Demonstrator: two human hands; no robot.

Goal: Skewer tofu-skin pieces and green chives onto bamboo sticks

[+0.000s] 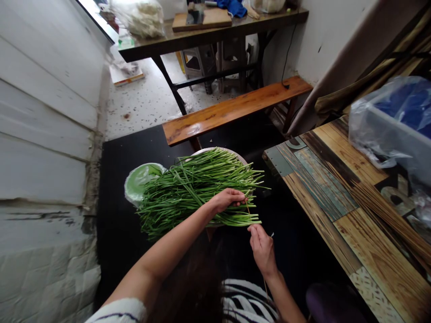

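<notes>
A large heap of long green garlic chives [188,184] lies across a round pale tray [242,158], the whitish cut ends pointing right. My left hand [230,198] is closed over the near side of the heap, fingertips pinched at the upper end of a thin brown stick [248,207] that looks like a bamboo skewer. Just below the nearest cut ends, my right hand [261,247] is also closed, and the stick seems to run down through its fingers. A small white tip sticks out beside that hand. What the palms cover is hidden.
A green bowl lined with plastic [139,181] stands left of the chives. At the right, a patchwork wooden table [323,202] carries a bundle of thin sticks [387,215] and a plastic-covered bin [393,121]. A wooden bench [235,110] and another table [215,33] stand ahead.
</notes>
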